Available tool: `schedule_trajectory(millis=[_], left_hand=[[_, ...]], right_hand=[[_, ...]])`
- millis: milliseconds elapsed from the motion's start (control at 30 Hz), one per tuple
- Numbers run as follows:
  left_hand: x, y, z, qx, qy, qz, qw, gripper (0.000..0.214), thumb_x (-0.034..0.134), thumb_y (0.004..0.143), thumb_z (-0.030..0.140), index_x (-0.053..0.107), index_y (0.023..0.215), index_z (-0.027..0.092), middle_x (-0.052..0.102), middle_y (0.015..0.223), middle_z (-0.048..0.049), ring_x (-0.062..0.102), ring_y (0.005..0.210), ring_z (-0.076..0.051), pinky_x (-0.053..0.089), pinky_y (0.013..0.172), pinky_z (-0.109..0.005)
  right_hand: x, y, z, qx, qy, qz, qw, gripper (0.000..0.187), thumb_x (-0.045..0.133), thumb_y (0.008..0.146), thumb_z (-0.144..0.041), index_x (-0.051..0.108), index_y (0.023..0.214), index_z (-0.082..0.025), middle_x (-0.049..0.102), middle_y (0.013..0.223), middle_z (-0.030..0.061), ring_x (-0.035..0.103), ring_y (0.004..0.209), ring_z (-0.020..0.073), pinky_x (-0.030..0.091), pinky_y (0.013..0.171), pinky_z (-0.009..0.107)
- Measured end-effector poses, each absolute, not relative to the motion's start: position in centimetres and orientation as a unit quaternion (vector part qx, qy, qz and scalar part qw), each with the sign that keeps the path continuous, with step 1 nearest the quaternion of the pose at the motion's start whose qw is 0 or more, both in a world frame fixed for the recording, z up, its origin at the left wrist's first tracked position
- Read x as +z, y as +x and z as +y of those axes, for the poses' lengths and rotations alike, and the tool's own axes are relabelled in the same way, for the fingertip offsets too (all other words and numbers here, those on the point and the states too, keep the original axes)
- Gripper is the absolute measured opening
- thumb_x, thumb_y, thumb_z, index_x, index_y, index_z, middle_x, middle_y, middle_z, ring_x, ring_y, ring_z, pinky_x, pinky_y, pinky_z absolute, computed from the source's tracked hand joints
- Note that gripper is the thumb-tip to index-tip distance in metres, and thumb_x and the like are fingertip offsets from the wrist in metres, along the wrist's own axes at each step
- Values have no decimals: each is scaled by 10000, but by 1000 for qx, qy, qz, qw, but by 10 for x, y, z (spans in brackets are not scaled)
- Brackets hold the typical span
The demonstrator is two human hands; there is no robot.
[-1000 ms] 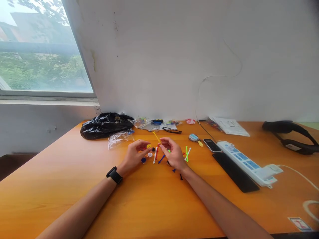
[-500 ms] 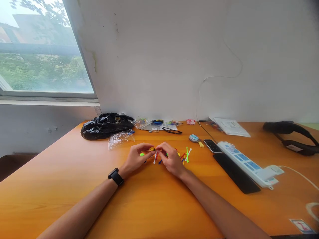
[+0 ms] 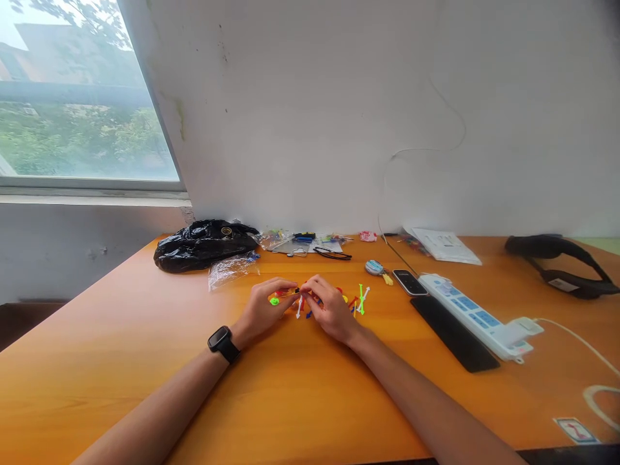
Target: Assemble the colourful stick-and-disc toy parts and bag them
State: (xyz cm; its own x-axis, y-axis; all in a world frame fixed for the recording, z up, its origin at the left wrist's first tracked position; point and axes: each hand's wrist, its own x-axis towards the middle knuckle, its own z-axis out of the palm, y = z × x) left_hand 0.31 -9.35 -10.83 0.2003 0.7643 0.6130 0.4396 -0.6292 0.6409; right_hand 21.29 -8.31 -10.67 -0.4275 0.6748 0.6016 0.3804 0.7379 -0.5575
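My left hand [image 3: 264, 307], with a black watch [image 3: 223, 343] on the wrist, is closed in a pinch on a thin yellowish stick-like piece [image 3: 289, 296] with a dark end. The fingertips of my right hand [image 3: 332, 310] are pressed together at that end; whatever they grip is too small and covered to make out. Small plastic arrow-shaped pieces lie under and around both hands: a white arrow [image 3: 299, 307], a blue arrow [image 3: 309, 314] and a green arrow [image 3: 361, 299]. A round green piece [image 3: 274, 301] shows beside my left fingers.
A black plastic bag [image 3: 206, 247] and clear wrapping [image 3: 232, 271] lie back left. Eyeglasses [image 3: 332, 253] are near the wall. To the right are a tape measure [image 3: 375, 268], a dark-faced device [image 3: 409, 282], a power strip [image 3: 469, 313], a black flat strip [image 3: 453, 332] and a headset-like object [image 3: 564, 265].
The view has shifted slightly, so the table things sit a little further left. Both hands stay together at the fingertips; less of the yellowish piece shows between them.
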Motion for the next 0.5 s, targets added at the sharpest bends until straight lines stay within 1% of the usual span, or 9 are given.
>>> schedule_trajectory(millis=[133, 267, 367, 500], left_hand=[[-109, 3, -94, 491, 765, 387, 154, 112, 741, 953, 254, 780, 1050, 217, 792, 1015, -64, 735, 893, -196, 558, 824, -294], [-109, 4, -96, 481, 776, 378, 153, 134, 719, 960, 214, 776, 1080, 226, 782, 1033, -63, 729, 908, -187, 553, 826, -282], [-110, 5, -96, 469, 782, 384, 145, 126, 716, 964, 216, 773, 1075, 231, 771, 983, -48, 712, 877, -177, 536, 799, -275], [-113, 4, -94, 479, 768, 408, 118, 84, 752, 948, 268, 763, 1010, 213, 743, 869, -32, 683, 790, -171, 515, 738, -280]], right_hand=[[-106, 213, -84, 156, -322, -837, 415, 171, 546, 1039, -144, 678, 1071, -248, 658, 1035, 56, 647, 973, 216, 507, 872, 339], [-106, 212, -85, 144, -327, -840, 407, 159, 535, 1065, -195, 682, 1087, -253, 658, 1032, 61, 640, 972, 219, 506, 862, 341], [-106, 212, -86, 130, -327, -843, 406, 168, 525, 1065, -181, 673, 1093, -255, 651, 1041, 65, 637, 980, 223, 502, 872, 348], [-106, 212, -86, 117, -329, -845, 405, 174, 531, 1043, -130, 655, 1082, -244, 646, 1057, 69, 635, 986, 224, 499, 879, 351]])
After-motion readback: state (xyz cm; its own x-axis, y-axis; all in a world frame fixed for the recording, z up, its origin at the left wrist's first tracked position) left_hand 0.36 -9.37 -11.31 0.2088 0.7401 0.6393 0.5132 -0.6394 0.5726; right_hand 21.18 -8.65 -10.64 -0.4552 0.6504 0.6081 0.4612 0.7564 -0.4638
